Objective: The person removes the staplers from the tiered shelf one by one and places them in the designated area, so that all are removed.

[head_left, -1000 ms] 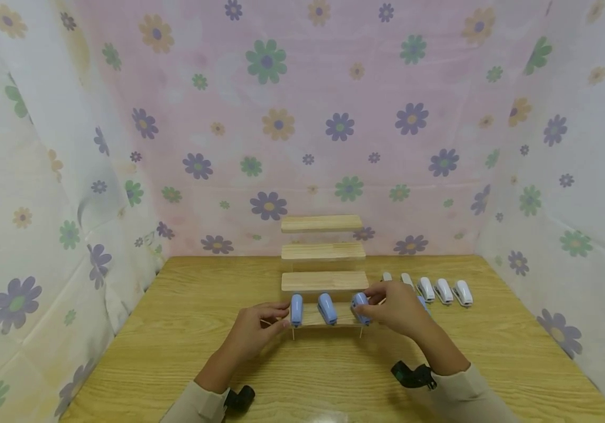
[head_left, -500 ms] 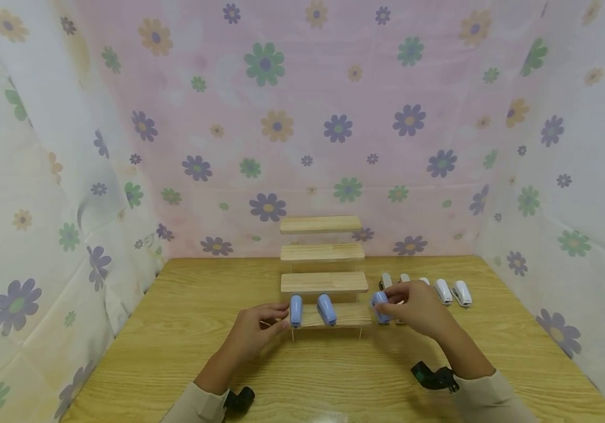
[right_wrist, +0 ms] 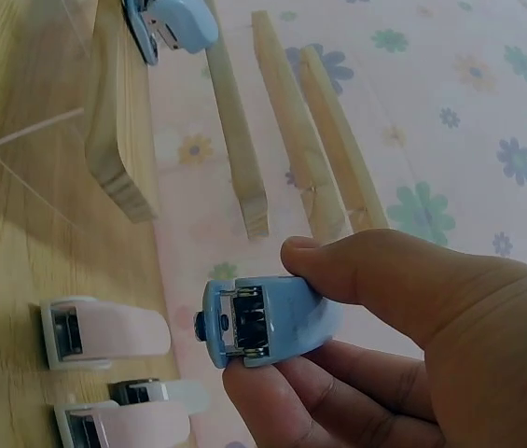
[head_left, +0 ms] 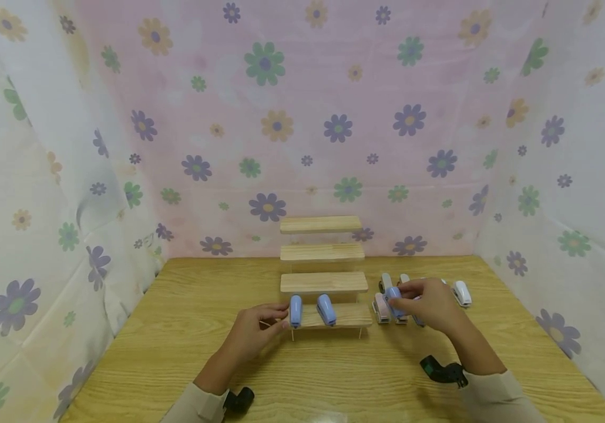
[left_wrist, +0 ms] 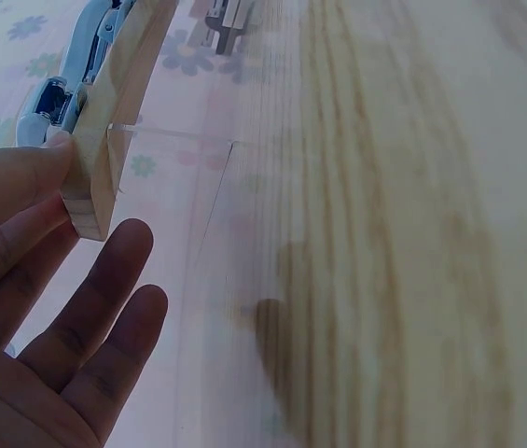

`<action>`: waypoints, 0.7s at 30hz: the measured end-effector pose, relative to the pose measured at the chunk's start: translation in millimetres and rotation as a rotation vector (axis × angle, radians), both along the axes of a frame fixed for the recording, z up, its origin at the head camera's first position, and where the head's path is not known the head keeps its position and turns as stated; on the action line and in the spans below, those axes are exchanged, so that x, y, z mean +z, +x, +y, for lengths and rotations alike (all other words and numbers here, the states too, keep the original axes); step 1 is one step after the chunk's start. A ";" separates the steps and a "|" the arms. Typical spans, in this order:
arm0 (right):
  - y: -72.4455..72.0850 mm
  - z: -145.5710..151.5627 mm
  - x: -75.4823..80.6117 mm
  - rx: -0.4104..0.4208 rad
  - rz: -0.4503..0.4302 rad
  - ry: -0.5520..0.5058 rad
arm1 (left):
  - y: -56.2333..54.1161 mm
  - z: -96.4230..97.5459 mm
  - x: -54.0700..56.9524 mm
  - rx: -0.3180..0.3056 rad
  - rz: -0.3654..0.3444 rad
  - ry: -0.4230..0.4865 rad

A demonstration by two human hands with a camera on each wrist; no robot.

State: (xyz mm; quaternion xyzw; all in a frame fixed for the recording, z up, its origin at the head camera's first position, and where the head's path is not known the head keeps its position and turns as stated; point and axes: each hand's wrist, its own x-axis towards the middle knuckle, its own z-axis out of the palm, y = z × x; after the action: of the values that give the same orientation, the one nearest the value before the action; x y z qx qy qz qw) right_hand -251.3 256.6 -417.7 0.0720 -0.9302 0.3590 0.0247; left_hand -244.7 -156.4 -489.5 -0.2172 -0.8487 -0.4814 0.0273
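Note:
My right hand [head_left: 432, 305] pinches a light blue mini stapler [head_left: 393, 304] between thumb and fingers, over the staplers on the table's right side. In the right wrist view that stapler [right_wrist: 291, 313] points its metal front end left. Two more blue staplers, one at the left end [head_left: 295, 311] and one near the middle [head_left: 326, 309], sit on the lowest wooden shelf of a stepped rack [head_left: 352, 315]. At that shelf's left end, my left hand [head_left: 255, 332] grips the board's corner. The left wrist view shows its thumb [left_wrist: 44, 159] against the board [left_wrist: 95, 177], other fingers spread.
A pink stapler [head_left: 381, 308] stands just right of the rack, partly beside others hidden by my right hand. White staplers, including one at the far right [head_left: 461, 294], line up behind. Three higher shelves [head_left: 323, 282] rise behind the lowest one, before a flowered cloth backdrop [head_left: 302, 117].
My right hand has lifted the third blue stapler off the right end of the lowest shelf and carried it right, over the table staplers. The left hand has stayed in place.

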 end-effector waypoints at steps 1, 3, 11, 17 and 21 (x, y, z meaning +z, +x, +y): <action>-0.8 1.8 -0.5 -0.005 0.003 0.006 | 0.2 -0.1 0.0 0.001 0.000 0.001; -1.2 5.1 -0.5 -0.012 0.003 0.015 | 0.8 -0.3 0.2 0.005 -0.002 0.003; -4.2 25.6 0.2 -0.064 -0.012 0.043 | 2.9 0.0 2.9 0.014 -0.001 0.000; -5.8 46.6 -0.8 -0.095 -0.057 0.037 | 2.0 0.6 2.6 0.011 0.004 -0.007; -5.1 59.5 0.4 -0.113 -0.079 0.057 | 1.3 1.0 2.1 0.008 0.003 -0.002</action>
State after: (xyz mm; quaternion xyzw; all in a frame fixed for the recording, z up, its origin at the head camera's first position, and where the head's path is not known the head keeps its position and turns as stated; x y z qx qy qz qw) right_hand -256.4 316.1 -417.3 0.0057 -0.9429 0.3329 0.0063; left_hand -243.4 -155.4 -487.4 -0.2145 -0.8500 -0.4801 0.0305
